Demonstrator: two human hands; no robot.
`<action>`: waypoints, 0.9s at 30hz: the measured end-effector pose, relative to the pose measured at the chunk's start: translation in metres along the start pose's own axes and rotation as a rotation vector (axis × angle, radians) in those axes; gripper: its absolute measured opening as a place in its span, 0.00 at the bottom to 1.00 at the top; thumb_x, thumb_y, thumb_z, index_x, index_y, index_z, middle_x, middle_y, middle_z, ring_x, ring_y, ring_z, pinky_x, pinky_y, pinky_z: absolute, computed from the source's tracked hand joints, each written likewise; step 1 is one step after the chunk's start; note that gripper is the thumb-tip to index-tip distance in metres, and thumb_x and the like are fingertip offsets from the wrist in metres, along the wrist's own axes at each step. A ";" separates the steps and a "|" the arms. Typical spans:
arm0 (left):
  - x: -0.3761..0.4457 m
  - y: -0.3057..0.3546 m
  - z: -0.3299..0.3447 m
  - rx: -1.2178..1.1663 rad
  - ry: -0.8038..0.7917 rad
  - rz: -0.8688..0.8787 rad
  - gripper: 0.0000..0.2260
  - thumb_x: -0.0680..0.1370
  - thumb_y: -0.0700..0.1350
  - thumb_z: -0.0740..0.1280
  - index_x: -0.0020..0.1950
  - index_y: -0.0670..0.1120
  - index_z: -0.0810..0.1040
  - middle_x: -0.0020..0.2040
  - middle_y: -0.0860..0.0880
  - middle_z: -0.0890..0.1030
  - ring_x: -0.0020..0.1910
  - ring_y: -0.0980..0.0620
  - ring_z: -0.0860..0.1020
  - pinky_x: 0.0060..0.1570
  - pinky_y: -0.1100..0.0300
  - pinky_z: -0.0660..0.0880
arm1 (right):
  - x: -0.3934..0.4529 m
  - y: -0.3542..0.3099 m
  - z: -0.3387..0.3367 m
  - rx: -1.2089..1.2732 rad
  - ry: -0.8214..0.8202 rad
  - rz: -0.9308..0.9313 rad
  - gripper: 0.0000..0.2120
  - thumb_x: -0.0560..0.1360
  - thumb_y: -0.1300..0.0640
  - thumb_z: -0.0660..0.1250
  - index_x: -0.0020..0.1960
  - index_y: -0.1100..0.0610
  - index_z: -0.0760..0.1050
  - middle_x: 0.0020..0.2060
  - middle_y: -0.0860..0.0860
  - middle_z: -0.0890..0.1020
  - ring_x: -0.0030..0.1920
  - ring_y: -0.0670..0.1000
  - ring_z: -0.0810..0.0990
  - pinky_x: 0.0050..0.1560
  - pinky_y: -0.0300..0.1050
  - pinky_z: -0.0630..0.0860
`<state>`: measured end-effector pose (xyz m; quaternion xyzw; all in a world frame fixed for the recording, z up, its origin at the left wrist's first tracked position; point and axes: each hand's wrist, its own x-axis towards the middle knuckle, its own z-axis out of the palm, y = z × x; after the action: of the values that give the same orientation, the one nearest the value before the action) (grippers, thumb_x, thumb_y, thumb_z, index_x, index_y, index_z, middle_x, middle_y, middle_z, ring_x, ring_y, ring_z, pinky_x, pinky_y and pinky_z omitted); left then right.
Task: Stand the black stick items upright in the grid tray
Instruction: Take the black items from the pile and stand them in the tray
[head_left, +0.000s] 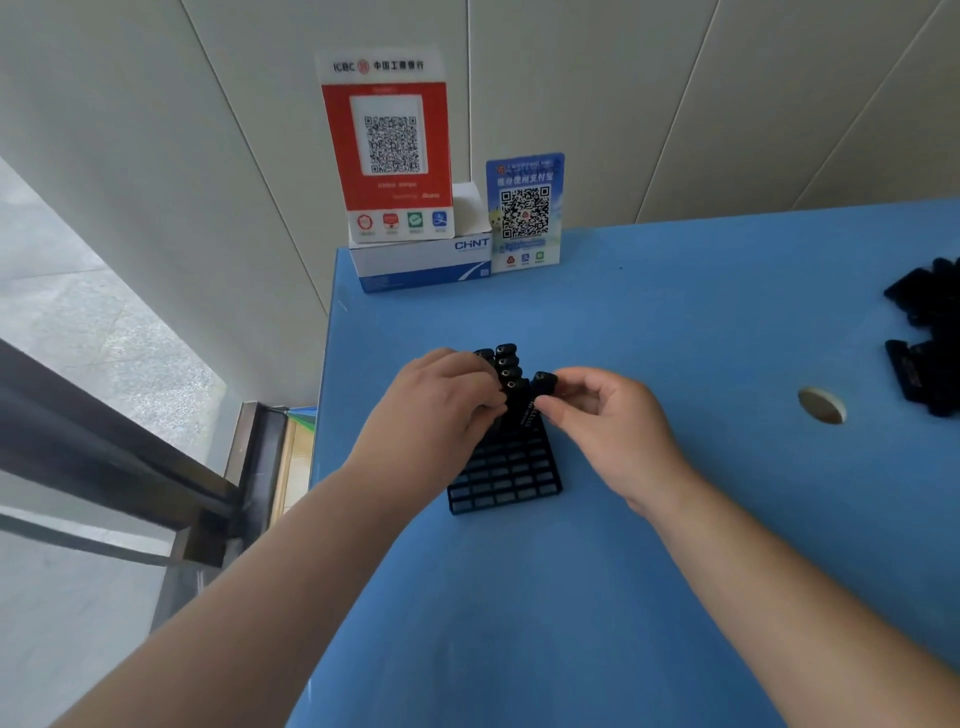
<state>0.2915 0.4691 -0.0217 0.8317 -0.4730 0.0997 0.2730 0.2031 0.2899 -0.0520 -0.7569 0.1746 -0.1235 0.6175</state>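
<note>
A black grid tray (506, 480) lies on the blue table (623, 571), in front of me. Several black stick items (506, 364) stand upright in its far cells. My right hand (608, 431) pinches the top of one more black stick (544, 384), which stands at the right of that row. My left hand (441, 405) has its fingers curled against the standing sticks at the tray's left side; what it holds is hidden. A heap of loose black sticks (924, 343) lies at the table's far right edge.
A white CHNT box (421, 265) with a red QR sign (389, 150) on it and a blue QR sign (524, 213) stand at the table's back edge by the wall. A round cable hole (822, 405) is right of the tray. The table's left edge drops to the floor.
</note>
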 end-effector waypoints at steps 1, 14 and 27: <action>-0.002 -0.001 0.002 0.012 0.006 0.002 0.03 0.72 0.39 0.76 0.42 0.45 0.84 0.46 0.50 0.83 0.44 0.45 0.80 0.47 0.50 0.78 | 0.000 0.002 0.001 -0.003 -0.005 -0.002 0.15 0.75 0.60 0.74 0.44 0.39 0.83 0.43 0.43 0.87 0.46 0.44 0.85 0.52 0.36 0.78; -0.016 -0.006 0.008 0.058 0.064 -0.002 0.05 0.71 0.40 0.77 0.43 0.47 0.84 0.46 0.52 0.81 0.46 0.45 0.78 0.46 0.49 0.77 | -0.001 0.006 0.010 -0.256 -0.042 -0.248 0.13 0.73 0.61 0.75 0.51 0.44 0.83 0.44 0.41 0.86 0.45 0.44 0.85 0.51 0.46 0.81; -0.020 0.001 0.003 0.084 0.040 -0.060 0.07 0.71 0.41 0.77 0.49 0.48 0.85 0.48 0.53 0.82 0.50 0.46 0.79 0.51 0.50 0.76 | 0.004 0.011 0.009 -0.375 -0.036 -0.223 0.08 0.74 0.60 0.75 0.51 0.50 0.85 0.44 0.45 0.86 0.45 0.46 0.84 0.51 0.50 0.81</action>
<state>0.2799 0.4817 -0.0322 0.8542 -0.4376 0.1277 0.2501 0.2093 0.2947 -0.0648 -0.8753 0.0987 -0.1426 0.4515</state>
